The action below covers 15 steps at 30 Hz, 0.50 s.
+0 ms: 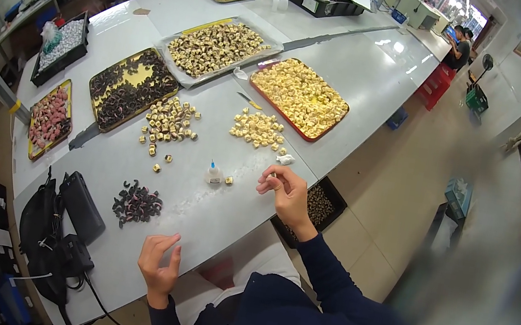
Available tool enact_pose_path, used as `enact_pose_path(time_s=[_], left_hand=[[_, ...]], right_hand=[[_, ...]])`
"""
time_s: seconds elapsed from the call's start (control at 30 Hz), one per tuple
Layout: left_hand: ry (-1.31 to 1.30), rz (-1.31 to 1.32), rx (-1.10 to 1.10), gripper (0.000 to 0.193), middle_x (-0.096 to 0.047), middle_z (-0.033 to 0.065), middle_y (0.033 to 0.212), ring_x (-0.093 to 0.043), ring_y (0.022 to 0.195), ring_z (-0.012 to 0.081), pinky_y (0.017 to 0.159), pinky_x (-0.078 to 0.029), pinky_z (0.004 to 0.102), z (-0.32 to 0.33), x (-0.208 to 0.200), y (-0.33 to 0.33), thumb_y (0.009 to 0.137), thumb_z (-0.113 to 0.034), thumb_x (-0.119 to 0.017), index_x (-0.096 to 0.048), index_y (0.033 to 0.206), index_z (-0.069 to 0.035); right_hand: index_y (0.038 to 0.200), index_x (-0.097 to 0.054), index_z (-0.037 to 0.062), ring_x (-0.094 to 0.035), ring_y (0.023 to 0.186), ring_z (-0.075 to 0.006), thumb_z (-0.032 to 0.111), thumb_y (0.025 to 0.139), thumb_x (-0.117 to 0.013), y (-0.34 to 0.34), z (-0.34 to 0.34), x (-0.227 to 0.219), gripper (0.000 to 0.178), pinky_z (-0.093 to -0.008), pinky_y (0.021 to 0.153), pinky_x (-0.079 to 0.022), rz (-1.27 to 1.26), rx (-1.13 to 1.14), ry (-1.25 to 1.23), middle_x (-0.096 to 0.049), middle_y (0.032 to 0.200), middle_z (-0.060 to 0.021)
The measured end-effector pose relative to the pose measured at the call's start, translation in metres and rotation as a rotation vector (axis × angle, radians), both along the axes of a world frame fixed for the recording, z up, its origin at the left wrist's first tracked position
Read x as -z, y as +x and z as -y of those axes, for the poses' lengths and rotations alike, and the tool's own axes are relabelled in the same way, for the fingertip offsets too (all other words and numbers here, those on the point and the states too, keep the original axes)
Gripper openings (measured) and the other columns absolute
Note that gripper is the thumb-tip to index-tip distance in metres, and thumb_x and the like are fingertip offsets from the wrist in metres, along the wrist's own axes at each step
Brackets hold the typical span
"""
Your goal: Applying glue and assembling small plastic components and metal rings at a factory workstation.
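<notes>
My left hand is over the near table edge, thumb and fingers apart, with nothing seen between them. Just beyond it lies a pile of dark curved pieces with pinkish edges. My right hand is at the table's edge, fingertips pinched together; whatever they hold is too small to make out. To its left stands a small clear squeeze bottle with a blue tip, beside a single gold-and-dark cube. A crumpled white wad lies just past my right hand. Loose pale yellow cubes and gold-and-dark cubes form heaps farther off.
Beyond are a tray of pale cubes, a tray of gold-and-dark cubes, a tray of dark pieces and a yellow-handled knife. A black pouch with cables lies left. A black crate stands below the right edge.
</notes>
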State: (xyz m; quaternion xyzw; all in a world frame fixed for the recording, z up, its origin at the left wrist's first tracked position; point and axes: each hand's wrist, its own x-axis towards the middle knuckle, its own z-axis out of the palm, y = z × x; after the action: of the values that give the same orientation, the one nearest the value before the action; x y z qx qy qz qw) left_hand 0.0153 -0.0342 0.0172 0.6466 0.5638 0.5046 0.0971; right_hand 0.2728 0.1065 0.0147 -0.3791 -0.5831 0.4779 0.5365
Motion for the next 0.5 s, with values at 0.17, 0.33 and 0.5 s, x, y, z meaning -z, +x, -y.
enact_pose_path(time_s=[0.17,0.33,0.5], left_hand=[[0.019,-0.015,-0.004,0.021,-0.066,0.0125,0.087,-0.061,0.08,0.0288,0.073,-0.049,0.0351,0.0,0.004,-0.001,0.076,0.003,-0.066,-0.069,0.096,-0.002],[0.003,-0.02,-0.008,0.02,-0.068,0.0121,0.089,-0.063,0.081,0.0271,0.076,-0.049,0.0338,0.0,0.002,0.0,0.077,0.005,-0.064,-0.068,0.095,-0.001],[0.007,-0.019,-0.007,0.02,-0.068,0.0119,0.089,-0.063,0.081,0.0268,0.076,-0.049,0.0336,-0.001,0.002,0.0,0.077,0.005,-0.064,-0.068,0.095,-0.001]], right_hand=[[0.107,-0.059,-0.0043,-0.064,0.074,-0.0151,0.003,0.097,-0.05,-0.004,0.002,-0.003,0.015,-0.0256,0.07,-0.053,-0.004,-0.035,-0.004,-0.063,0.085,-0.0097],[0.1,-0.061,-0.0038,-0.064,0.073,-0.0139,-0.005,0.093,-0.051,-0.003,-0.001,0.002,0.012,-0.0245,0.069,-0.051,0.042,-0.039,0.031,-0.061,0.084,-0.0082],[0.097,-0.06,-0.0044,-0.064,0.07,-0.0135,0.0,0.095,-0.051,-0.002,-0.004,0.005,0.011,-0.0249,0.066,-0.053,0.018,0.04,0.057,-0.062,0.081,-0.0073]])
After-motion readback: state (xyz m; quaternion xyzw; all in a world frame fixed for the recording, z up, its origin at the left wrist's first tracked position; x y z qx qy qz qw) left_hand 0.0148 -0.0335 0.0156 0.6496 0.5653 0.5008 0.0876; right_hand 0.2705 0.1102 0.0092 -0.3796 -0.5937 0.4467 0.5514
